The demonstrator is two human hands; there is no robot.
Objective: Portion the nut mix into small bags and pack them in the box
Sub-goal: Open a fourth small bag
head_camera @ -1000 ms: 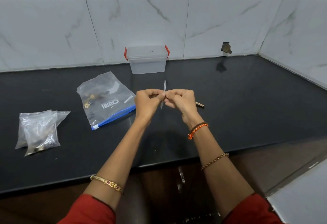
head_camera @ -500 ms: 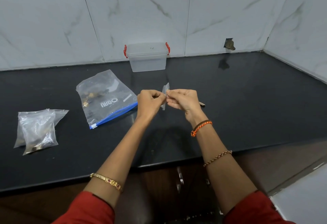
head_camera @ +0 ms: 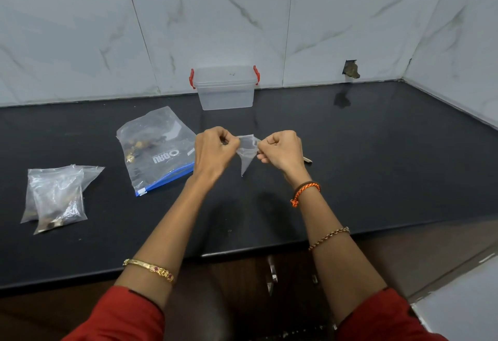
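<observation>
A small empty bag [head_camera: 246, 153] hangs above the black counter [head_camera: 377, 152], stretched between the left hand [head_camera: 214, 149] and the right hand [head_camera: 283, 149], each pinching an upper edge with curled fingers. Just left lies the zip bag of nut mix [head_camera: 156, 149]; filled small bags [head_camera: 56, 198] sit farther left. The lidded box [head_camera: 225, 88] stands behind, against the tiled wall [head_camera: 350, 17].

Home kitchen, as indicated by a polished black stone tabletop [head_camera: 377, 152] set into a corner of white marble-patterned wall tiles [head_camera: 215, 30], with dark wooden cabinet fronts [head_camera: 390, 254] below.
</observation>
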